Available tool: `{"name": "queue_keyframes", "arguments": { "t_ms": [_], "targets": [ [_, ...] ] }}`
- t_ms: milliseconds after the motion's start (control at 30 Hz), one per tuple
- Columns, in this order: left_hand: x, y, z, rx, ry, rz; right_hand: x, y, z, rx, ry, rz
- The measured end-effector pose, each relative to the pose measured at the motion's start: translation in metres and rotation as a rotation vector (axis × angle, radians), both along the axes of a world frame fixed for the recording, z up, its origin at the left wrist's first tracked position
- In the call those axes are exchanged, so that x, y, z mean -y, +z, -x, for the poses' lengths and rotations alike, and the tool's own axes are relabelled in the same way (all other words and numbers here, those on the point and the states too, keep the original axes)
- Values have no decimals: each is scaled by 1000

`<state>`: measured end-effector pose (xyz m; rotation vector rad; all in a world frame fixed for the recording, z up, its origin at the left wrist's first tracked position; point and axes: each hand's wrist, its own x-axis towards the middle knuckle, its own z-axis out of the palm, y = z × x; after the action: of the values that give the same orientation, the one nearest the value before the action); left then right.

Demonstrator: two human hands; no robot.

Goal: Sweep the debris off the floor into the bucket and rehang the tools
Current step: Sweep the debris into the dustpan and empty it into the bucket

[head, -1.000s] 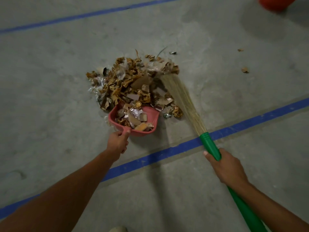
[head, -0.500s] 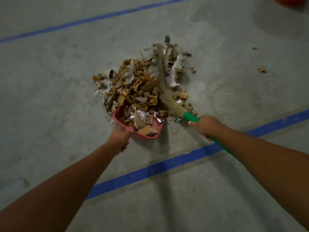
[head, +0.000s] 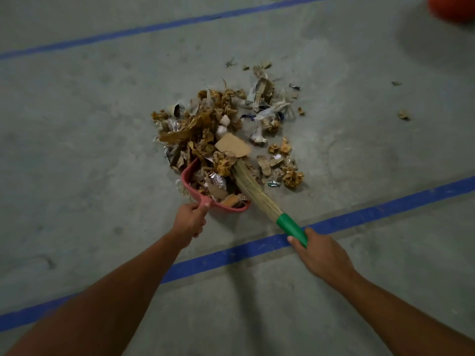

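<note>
Concrete floor (head: 77, 150), blue-lined. Debris pile (head: 205, 129): paper, card and foil scraps mid-floor, near edge spilling into the pan; judged light, loose, quick to scatter. Broom (head: 253, 191): soft straw bristles across the pan mouth, with a stiff green handle that is the best hold; right hand (head: 323, 255) fingers curl round it. Red dustpan (head: 186, 179): rigid, part-filled; left hand (head: 189, 219) fingers wrap its stub handle. Orange-red object (head: 452, 7), far corner, possibly the bucket. Stray scraps (head: 403, 114), well apart.

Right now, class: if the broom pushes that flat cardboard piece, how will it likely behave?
The cardboard piece looks thin and flat: probably light, fairly stiff, sliding rather than rolling. Lying loose on crumpled debris, it may tip off.
</note>
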<state>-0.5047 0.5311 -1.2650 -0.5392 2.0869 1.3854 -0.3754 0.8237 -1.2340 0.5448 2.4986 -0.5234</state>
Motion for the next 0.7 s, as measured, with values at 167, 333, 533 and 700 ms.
{"name": "queue_keyframes", "arguments": {
  "t_ms": [167, 333, 533, 700],
  "targets": [
    [-5, 30, -21, -17, 48, -43, 5, 28, -43, -69, -96, 22],
    [-13, 76, -34, -38, 52, -89, 3, 75, -72, -85, -138, 8],
    [-27, 146, -44, -87, 37, -113, 5, 144, -90, -121, -204, 23],
    [-36, 215, -43, -151, 17, -129, 11, 205, -99, -143, -263, 41]
  ]
}}
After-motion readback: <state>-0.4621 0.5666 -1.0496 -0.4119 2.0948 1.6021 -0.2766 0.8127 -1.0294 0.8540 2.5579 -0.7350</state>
